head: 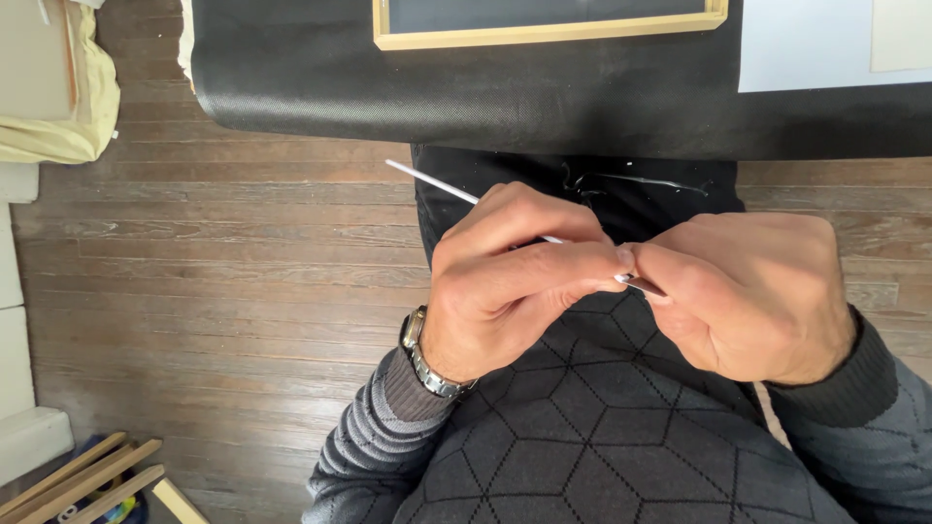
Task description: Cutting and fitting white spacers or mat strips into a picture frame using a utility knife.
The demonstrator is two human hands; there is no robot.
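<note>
Over our lap, both hands, left (505, 281) and right (748, 291), pinch a thin brush (427, 179), handle toward ten o'clock; light, stiff, best gripped mid-handle.

Grey ribbed sleeves, dark sweater (602, 427) with hexagon line pattern, silver metal wristwatch (424, 357) just above the left cuff, dark trousers

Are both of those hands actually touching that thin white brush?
Touching. The head view shows the left hand wrapped around the thin brush, and the right hand pinching its metal end, the fingertips of both hands meeting.
</note>
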